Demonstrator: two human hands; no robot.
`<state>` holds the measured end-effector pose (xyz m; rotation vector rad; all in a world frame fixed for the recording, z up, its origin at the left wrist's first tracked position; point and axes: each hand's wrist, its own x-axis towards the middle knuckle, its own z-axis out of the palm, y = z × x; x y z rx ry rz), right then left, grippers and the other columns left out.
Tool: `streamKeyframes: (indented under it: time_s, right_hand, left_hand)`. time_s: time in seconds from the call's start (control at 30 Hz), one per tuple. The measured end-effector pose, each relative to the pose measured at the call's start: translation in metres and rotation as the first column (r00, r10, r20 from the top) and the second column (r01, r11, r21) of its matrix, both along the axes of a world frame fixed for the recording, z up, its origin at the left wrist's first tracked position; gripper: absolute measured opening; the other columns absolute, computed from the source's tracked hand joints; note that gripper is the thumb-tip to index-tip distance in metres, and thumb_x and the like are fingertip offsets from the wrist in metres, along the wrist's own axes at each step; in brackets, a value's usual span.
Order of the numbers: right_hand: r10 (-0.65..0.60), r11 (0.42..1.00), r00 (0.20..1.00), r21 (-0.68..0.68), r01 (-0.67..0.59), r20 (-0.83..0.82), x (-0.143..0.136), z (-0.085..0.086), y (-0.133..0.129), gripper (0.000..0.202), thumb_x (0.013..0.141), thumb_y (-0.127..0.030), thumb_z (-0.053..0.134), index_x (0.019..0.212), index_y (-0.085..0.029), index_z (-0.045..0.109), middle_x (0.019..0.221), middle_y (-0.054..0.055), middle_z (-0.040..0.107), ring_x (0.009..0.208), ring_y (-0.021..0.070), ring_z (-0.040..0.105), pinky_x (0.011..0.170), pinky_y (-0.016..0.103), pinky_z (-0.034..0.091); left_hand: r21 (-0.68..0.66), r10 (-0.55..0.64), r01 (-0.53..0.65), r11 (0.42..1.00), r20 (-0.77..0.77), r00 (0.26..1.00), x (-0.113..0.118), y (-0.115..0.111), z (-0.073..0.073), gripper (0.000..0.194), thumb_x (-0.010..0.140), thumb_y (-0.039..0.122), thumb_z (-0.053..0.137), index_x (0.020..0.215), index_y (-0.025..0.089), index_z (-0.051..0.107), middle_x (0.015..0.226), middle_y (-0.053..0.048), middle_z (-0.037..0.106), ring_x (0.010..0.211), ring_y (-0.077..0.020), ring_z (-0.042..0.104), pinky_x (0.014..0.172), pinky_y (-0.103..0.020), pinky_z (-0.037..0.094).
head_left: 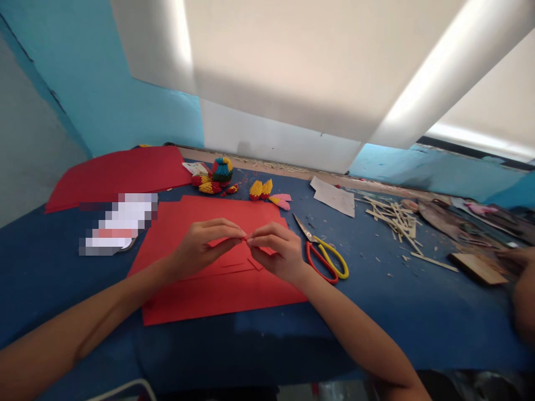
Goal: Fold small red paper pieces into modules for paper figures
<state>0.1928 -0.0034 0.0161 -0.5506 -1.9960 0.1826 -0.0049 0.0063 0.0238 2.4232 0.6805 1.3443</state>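
Note:
My left hand (209, 245) and my right hand (278, 250) meet fingertip to fingertip over large red paper sheets (179, 301). Both pinch a tiny piece of red paper (245, 239) between thumb and fingers; most of it is hidden. Thin red paper strips (232, 265) lie on the sheet below my hands. Just right of my right hand rest scissors (321, 250) with one red and one yellow handle, their blades pointing away from me. Beyond the sheets stand folded-paper models (221, 171) in red, yellow, blue and green, and smaller yellow-red pieces (261, 190).
A phone (125, 223), its screen blurred out, lies at left. Behind it are more red sheets (121, 172). White paper (334, 196), scattered pale sticks (395, 220) and a wooden block (478, 268) occupy the right side of the blue table (376, 323). Another person's hand (520, 259) is at the right edge.

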Motion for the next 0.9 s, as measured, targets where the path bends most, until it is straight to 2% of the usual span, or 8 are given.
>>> streamKeyframes:
  time_s: [0.23,0.53,0.9]
  right_hand:
    - [-0.037,0.999,0.999,0.039,0.038,-0.031,-0.0024,0.0008,-0.0008,0.011,0.081,-0.013,0.058,0.082,-0.023,0.063,0.079,0.004,0.067,0.071,0.0129,0.064,0.066,0.026,0.052]
    - [-0.038,0.994,0.995,-0.103,0.029,-0.09,-0.0035,0.0046,-0.0042,0.008,0.08,-0.015,0.059,0.08,-0.021,0.063,0.078,0.004,0.067,0.07,0.0124,0.064,0.065,0.025,0.053]
    - [-0.017,0.994,0.997,-0.11,0.007,-0.082,-0.0029,0.005,-0.0045,0.007,0.08,-0.013,0.06,0.08,-0.02,0.062,0.078,0.004,0.067,0.07,0.0118,0.064,0.064,0.024,0.053]
  left_hand:
    - [0.08,0.002,-0.005,0.997,0.039,0.999,0.0001,-0.0003,-0.003,0.013,0.086,0.015,0.057,0.093,0.02,0.067,0.086,-0.004,0.072,0.077,-0.0127,0.068,0.068,-0.02,0.056]
    - [0.099,-0.007,0.001,0.995,0.062,0.998,0.0004,-0.0016,-0.003,0.013,0.086,0.016,0.058,0.093,0.021,0.068,0.087,-0.004,0.073,0.076,-0.0131,0.069,0.068,-0.02,0.057]
    - [0.137,-0.033,0.024,0.99,0.065,0.997,0.001,-0.0021,-0.0027,0.017,0.084,0.01,0.06,0.095,0.019,0.067,0.087,-0.005,0.072,0.078,-0.0123,0.068,0.068,-0.018,0.056]
